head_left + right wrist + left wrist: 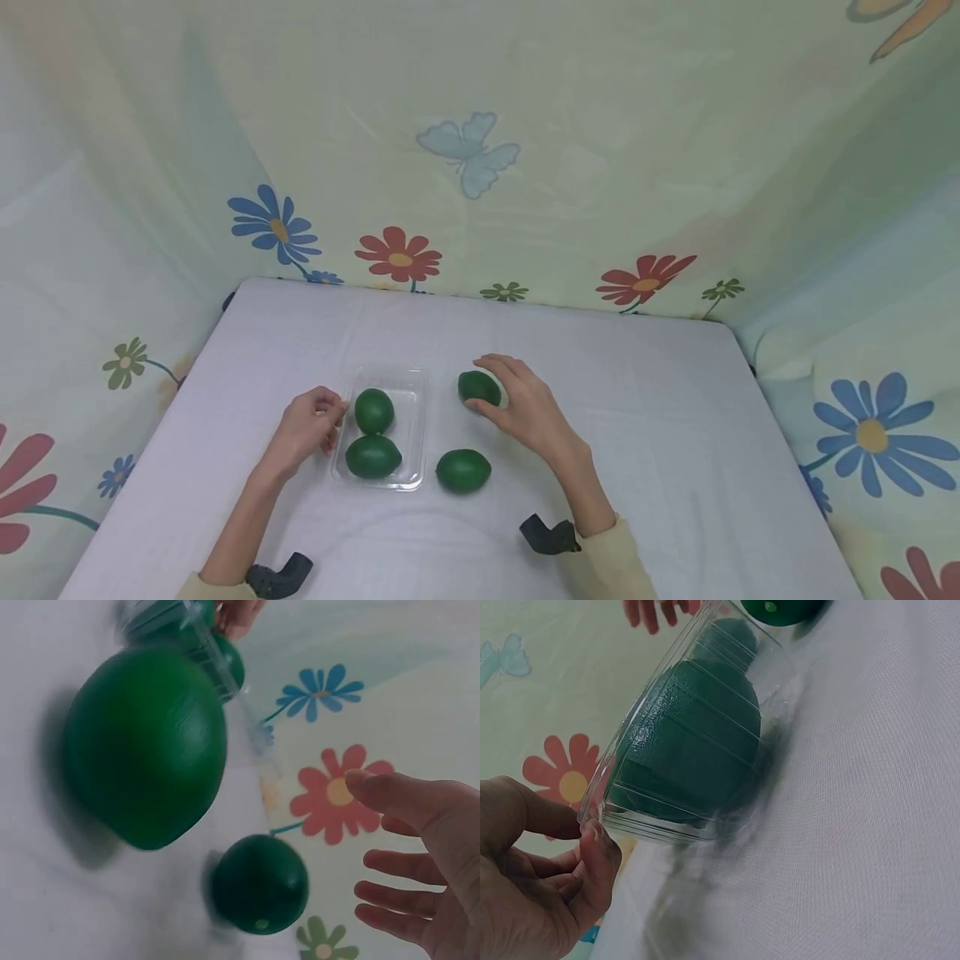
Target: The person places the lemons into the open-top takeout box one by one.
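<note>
A clear plastic tray (415, 392) lies on the white tablecloth with two green limes (374, 410) (372, 457) in it. My left hand (337, 410) pinches the tray's left rim; the left wrist view shows the left hand (585, 825) with thumb and finger on the rim of the tray (630, 817). Two more limes lie loose right of the tray, one farther (477, 387) and one nearer (463, 470). My right hand (501, 392) curves around the far lime. In the right wrist view the right hand (364, 821) has spread fingers, a small gap from that lime (259, 885).
The table (637, 433) is hemmed in by flowered fabric walls (525, 167) at the back and both sides. The near loose lime (146, 746) lies close to my right wrist. Bare cloth stretches to the right of the hands.
</note>
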The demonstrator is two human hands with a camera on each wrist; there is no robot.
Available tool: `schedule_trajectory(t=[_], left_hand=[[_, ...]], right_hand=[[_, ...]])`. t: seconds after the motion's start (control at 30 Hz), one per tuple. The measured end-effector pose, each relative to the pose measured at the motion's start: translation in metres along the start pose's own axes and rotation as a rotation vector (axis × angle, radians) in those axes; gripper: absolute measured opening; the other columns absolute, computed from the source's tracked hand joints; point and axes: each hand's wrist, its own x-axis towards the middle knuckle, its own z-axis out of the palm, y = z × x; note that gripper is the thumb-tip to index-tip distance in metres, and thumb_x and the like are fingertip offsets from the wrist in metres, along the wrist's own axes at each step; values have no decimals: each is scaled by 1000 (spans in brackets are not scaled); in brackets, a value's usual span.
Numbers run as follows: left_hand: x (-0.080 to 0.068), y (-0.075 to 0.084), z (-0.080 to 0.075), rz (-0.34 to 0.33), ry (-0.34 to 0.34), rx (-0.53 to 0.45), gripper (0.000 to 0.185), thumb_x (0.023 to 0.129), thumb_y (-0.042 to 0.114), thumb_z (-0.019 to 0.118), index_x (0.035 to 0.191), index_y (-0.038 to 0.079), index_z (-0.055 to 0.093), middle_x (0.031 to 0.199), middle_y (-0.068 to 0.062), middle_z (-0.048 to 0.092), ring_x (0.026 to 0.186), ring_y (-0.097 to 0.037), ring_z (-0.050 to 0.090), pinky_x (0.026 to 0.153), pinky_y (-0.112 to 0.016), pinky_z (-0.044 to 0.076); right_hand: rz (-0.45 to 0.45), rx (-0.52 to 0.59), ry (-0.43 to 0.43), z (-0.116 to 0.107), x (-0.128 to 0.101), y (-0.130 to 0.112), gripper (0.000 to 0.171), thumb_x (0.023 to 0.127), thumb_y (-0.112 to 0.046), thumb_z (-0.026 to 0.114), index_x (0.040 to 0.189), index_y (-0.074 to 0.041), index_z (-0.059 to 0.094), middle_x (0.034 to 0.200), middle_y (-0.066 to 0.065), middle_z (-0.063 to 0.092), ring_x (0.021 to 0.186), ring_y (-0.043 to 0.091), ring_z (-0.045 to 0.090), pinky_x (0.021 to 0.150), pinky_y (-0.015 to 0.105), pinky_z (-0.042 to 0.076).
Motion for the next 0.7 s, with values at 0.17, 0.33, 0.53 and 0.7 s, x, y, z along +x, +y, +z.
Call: schedule_trajectory(t=[0.17, 0.33, 0.53, 0.7], left_hand=[[-1, 0, 1, 2, 6, 8, 25, 103, 15, 59, 114, -8, 57, 84, -12, 62, 57, -17, 57, 49, -26, 52], [-2, 0, 1, 2, 13, 15, 25, 103, 15, 59, 114, -8, 57, 83, -12, 62, 57, -17, 57, 49, -26, 51], [0, 0, 1, 4, 10, 6, 23, 103, 13, 58, 112, -8, 57, 82, -12, 61, 56, -16, 57, 50, -25, 52], [1, 0, 0, 9, 15, 11, 23, 103, 14, 58, 111, -7, 58, 81, -11, 61, 57, -16, 57, 50, -25, 52]], right_hand=[[56, -27, -46, 12, 3, 12, 58, 87, -34, 84, 136, -11, 62, 140, 13, 61, 131, 32, 59, 103, 48, 54], [145, -55, -130, 25, 8, 18, 59, 89, -34, 82, 138, -11, 61, 140, 13, 61, 129, 32, 60, 101, 49, 55], [237, -58, -211, 37, 12, 22, 63, 88, -34, 83, 141, -9, 57, 135, 17, 64, 119, 35, 65, 96, 52, 57], [263, -13, -219, 43, 11, 23, 64, 89, -30, 82, 144, -10, 55, 132, 16, 64, 116, 34, 66, 96, 51, 57]])
